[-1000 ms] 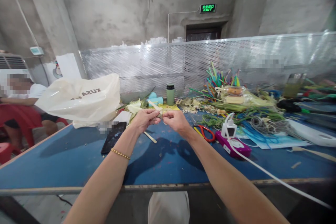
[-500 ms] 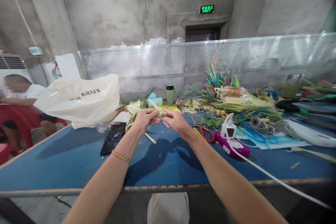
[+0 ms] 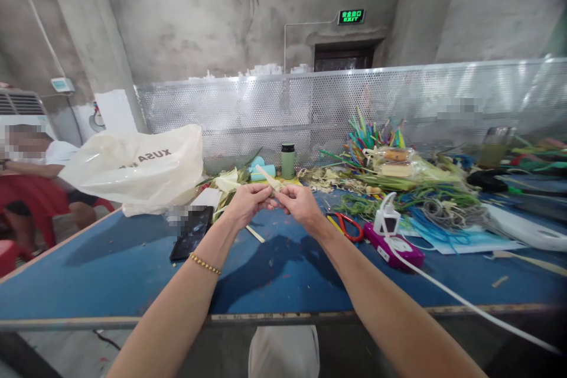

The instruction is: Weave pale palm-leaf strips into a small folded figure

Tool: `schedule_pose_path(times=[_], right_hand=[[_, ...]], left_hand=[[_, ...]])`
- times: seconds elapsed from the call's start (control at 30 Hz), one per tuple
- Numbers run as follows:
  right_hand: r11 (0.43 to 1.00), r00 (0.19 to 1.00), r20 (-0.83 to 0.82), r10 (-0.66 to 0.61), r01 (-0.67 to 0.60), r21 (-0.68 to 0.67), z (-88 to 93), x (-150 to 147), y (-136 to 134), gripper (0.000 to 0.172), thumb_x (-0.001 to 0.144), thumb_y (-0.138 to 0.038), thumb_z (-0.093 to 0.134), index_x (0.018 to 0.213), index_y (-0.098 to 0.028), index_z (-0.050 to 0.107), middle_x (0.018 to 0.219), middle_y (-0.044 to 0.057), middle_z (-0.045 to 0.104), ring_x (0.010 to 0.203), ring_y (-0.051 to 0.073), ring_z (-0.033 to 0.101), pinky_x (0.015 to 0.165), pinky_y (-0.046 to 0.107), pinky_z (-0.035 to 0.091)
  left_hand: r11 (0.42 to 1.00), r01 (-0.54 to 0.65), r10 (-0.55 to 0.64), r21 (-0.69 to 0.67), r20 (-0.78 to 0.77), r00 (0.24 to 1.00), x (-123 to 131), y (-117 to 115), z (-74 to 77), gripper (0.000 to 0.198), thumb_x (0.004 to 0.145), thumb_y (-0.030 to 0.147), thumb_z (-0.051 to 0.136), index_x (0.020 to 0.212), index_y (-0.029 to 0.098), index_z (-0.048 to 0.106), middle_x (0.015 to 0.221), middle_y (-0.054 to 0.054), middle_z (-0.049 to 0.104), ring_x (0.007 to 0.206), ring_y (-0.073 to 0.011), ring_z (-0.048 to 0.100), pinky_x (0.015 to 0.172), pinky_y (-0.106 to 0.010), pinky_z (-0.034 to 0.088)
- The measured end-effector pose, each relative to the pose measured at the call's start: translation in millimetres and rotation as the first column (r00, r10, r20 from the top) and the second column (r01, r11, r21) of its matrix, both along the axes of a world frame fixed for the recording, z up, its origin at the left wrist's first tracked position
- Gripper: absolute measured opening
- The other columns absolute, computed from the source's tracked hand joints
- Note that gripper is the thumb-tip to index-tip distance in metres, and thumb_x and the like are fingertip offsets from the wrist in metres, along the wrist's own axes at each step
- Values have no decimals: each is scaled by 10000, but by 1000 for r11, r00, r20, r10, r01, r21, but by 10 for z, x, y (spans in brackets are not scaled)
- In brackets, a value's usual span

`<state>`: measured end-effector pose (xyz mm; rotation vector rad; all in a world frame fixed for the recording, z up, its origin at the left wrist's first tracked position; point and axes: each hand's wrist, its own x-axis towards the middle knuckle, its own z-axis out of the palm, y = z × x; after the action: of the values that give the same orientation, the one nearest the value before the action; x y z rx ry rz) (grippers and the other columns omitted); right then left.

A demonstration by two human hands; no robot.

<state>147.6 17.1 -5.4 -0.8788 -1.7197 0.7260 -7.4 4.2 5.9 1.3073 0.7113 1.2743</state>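
Your left hand and your right hand were close together above the blue, flat surface, both pinched on a pale, narrow strip of leaf-like material, which pointed away and leftward. A black, flat, rectangular tablet lay left of them; behind stood a green, cylindrical bottle with black lid.

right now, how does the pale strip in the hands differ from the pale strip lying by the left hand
The held strip is raised in the fingers of the left hand and right hand; the lying strip rests on the blue table. The held strip's visible part looks broader, the lying strip's narrower. Both are pale.
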Motion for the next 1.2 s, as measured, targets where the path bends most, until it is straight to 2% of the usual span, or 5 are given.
schedule_pose_path(times=[0.2,0.73,0.9,1.07,1.2], right_hand=[[994,995,58,-77,72,80,-24,5,41,319,741,-447,624,604,-163,579,518,-4,534,476,107,453,449,226,330],[995,995,83,60,-67,77,21,11,-43,234,772,-350,573,678,-141,625,623,14,592,553,107,476,537,228,362],[997,990,119,74,-74,-9,61,83,-4,404,785,-504,573,577,-158,558,520,-3,521,496,108,455,493,235,343],[963,958,-97,-270,268,-27,158,231,77,511,778,-628,526,625,-146,602,629,49,611,573,139,524,527,254,380],[996,996,18,-88,87,23,167,227,46,454,768,-576,563,636,-145,612,573,13,563,529,113,462,497,246,341]], left_hand=[[1000,1,-1,-10,-13,1000,1,10,-2,159,751,209,718,771,59,671,628,-66,673,561,-103,625,583,-213,511],[996,-80,80,-37,-10,997,-24,68,-41,148,755,206,693,745,66,647,526,-38,621,442,-75,538,483,-187,427],[987,-151,154,55,-65,986,-49,94,-61,219,743,291,706,749,81,645,517,-34,621,443,-83,537,488,-193,425],[988,-120,135,95,-175,975,3,24,-40,182,767,272,674,744,95,638,501,-21,605,438,-89,535,472,-199,410],[994,-54,78,93,-290,954,52,-42,-18,200,783,248,652,654,102,608,470,-24,578,421,-94,528,463,-209,406]])
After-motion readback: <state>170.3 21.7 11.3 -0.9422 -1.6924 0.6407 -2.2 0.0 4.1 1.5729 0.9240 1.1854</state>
